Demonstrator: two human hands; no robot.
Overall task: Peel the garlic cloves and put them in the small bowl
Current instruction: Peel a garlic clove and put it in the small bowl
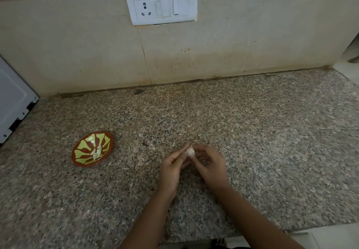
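I am seeing the small bowl [83,149] sitting on the tabletop [252,132], left of my hands, with peeled cloves [97,153] lying in it. My left hand [172,167] and right hand [209,165] are meeting before me, pinching a garlic clove [190,151] between them. A switch plate [161,6] is hanging on the wall behind, and an appliance [13,101] is standing at the far left.

Granite ctr [252,132], wall socket [161,6] (white appliance [11,101] left).

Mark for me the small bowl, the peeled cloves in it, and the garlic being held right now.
small bowl [84,146]: head view, bare patterned inner wall left of the cloves.
peeled cloves [97,153]: head view, middle of the pale pile.
held garlic [190,151]: head view, its exposed pale top.
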